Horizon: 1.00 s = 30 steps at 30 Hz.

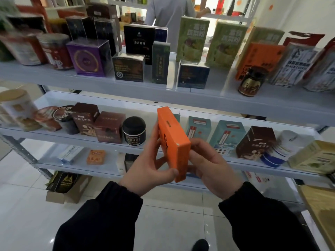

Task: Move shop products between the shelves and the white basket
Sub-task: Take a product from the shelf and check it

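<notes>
Dark sleeves, orange box, grey shelves, tiles

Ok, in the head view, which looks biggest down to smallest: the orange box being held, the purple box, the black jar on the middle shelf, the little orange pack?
1. held orange box, though it is nearest the camera, so it may not truly beat the purple box
2. purple box
3. black jar
4. little orange pack

Left hand and right hand side by side, both gripping orange box, black sleeves
</notes>
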Motion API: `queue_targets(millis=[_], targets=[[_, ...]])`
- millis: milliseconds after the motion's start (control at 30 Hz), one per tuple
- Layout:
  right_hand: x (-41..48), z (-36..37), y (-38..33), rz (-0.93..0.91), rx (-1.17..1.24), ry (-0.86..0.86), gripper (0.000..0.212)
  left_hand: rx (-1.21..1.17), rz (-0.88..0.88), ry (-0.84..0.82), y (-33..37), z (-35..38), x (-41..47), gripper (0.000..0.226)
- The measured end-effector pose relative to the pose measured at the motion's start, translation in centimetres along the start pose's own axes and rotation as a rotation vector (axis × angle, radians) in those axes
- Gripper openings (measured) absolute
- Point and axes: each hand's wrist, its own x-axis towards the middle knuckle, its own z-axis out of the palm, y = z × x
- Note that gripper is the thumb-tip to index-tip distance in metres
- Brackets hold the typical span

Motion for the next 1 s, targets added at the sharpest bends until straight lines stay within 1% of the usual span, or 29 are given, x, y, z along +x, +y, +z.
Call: queue_targets(millis=[33,100,133,167,200,267,300,367,400,500,600,700,800,900,1000], targets=[[0.1,-0.2,0.1,-0.004,-0.048,0.023,0.040,-0.023,0.009,-0.012,-0.1,0.4,0.1,0.105],[0.4,-0.6,0.3,0.008,-0.149,0.087,0.078,-0.078,0.033,0.018,-0.3,1.2,0.3,0.082],[0.4,-0.8,0.3,0.013,-0.177,0.119,0.093,-0.094,0.035,0.057,-0.4,1.5,0.4,0.071],[0.5,-1.1,0.2,0.009,-0.177,0.147,0.100,-0.108,0.030,0.086,-0.6,1.7,0.5,0.062],[0.5,-1.4,0.2,0.006,-0.157,0.172,0.101,-0.125,0.019,0.104,-0.7,1.8,0.7,0.055],[0.1,-1.8,-0.1,0.008,-0.107,0.214,0.089,-0.203,-0.007,0.092,-1.0,2.0,1.1,0.044],[-0.1,-2.0,-0.2,0.012,-0.099,0.241,0.080,-0.253,-0.023,0.075,-1.1,2.1,1.2,0.044],[-0.7,-2.5,-0.4,0.017,-0.103,0.313,0.067,-0.313,-0.063,0.087,-1.5,2.3,1.4,0.052],[-0.9,-2.8,-0.4,0.016,-0.085,0.333,0.065,-0.324,-0.087,0.123,-1.7,2.4,1.7,0.050],[-1.6,-3.6,-0.5,-0.032,-0.009,0.338,0.060,-0.326,-0.155,0.229,-2.7,2.8,2.5,0.031],[-1.9,-4.4,-0.4,-0.084,-0.023,0.318,0.058,-0.313,-0.240,0.237,-3.6,3.6,3.4,0.019],[-1.8,-5.5,-0.3,-0.097,-0.017,0.278,0.063,-0.333,-0.298,0.237,-4.2,5.0,4.4,0.024],[-1.3,-7.4,-1.2,-0.102,-0.039,0.276,0.059,-0.344,-0.294,0.247,-3.9,6.6,5.8,0.028],[-0.5,-9.7,-2.3,-0.106,-0.105,0.275,0.046,-0.213,-0.245,0.329,-3.2,7.7,7.0,0.019],[0.8,-12.0,-3.6,-0.104,-0.143,0.304,0.046,-0.109,-0.140,0.376,-0.9,8.6,8.1,0.015]])
